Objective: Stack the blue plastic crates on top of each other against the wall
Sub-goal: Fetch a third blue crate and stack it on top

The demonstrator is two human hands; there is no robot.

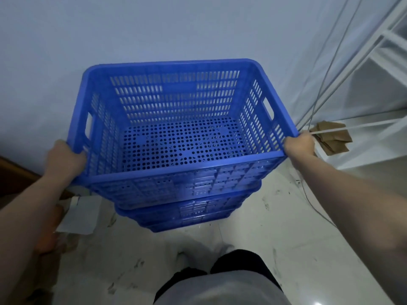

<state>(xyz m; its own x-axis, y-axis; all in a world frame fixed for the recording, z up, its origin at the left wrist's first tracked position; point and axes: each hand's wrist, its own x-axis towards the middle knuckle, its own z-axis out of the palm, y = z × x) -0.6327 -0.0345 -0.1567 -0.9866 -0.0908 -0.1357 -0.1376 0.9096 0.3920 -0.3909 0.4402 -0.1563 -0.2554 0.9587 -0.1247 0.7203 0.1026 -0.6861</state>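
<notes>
An empty blue plastic crate (182,168) with slotted walls and a perforated floor fills the middle of the head view, close to the pale wall (154,29). My left hand (63,159) grips its near left corner rim. My right hand (300,146) grips the near right corner rim. Under it sit more blue crates (187,213), nested in a stack on the floor; only their rims and front walls show. The held crate sits inside the top of that stack.
A white metal rack (374,69) with grey cables (326,84) stands to the right, with folded brown cardboard (332,139) at its foot. A white paper piece (79,216) and a brown wooden edge (15,175) lie to the left. My legs (220,280) are below on the tiled floor.
</notes>
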